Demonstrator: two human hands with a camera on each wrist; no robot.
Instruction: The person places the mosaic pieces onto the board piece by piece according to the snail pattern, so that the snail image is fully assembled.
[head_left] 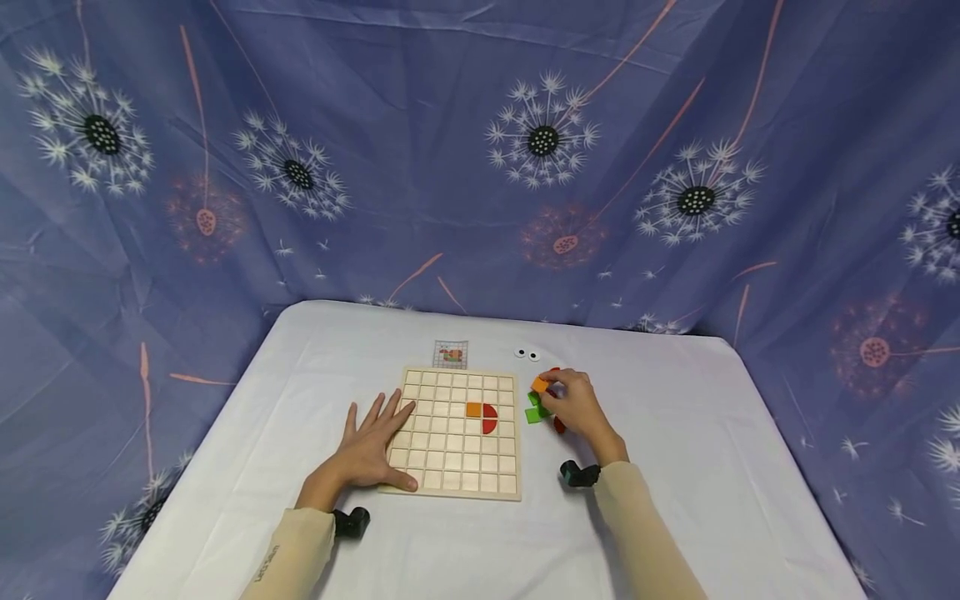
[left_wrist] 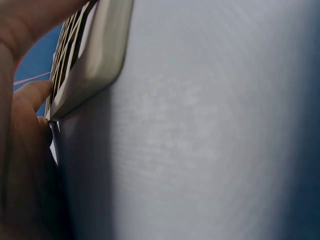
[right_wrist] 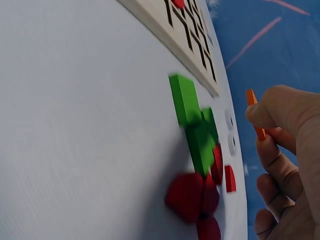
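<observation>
A wooden grid board (head_left: 453,462) lies on the white table, with an orange square tile (head_left: 473,410) and two red quarter-round tiles (head_left: 490,418) set in its cells. My left hand (head_left: 367,450) rests spread over the board's left edge, fingers straight, the thumb on the near edge. To the right of the board, my right hand (head_left: 577,408) pinches another orange tile (right_wrist: 255,114) between thumb and fingers. Below that hand lie several green tiles (right_wrist: 185,100) and red tiles (right_wrist: 185,197), partly hidden by it in the head view.
A small picture card (head_left: 451,354) with a coloured pattern on a grid lies just behind the board. Two white eye discs (head_left: 527,354) sit near the board's far right corner. A blue dandelion-print curtain (head_left: 420,167) hangs behind the white-covered table (head_left: 360,342).
</observation>
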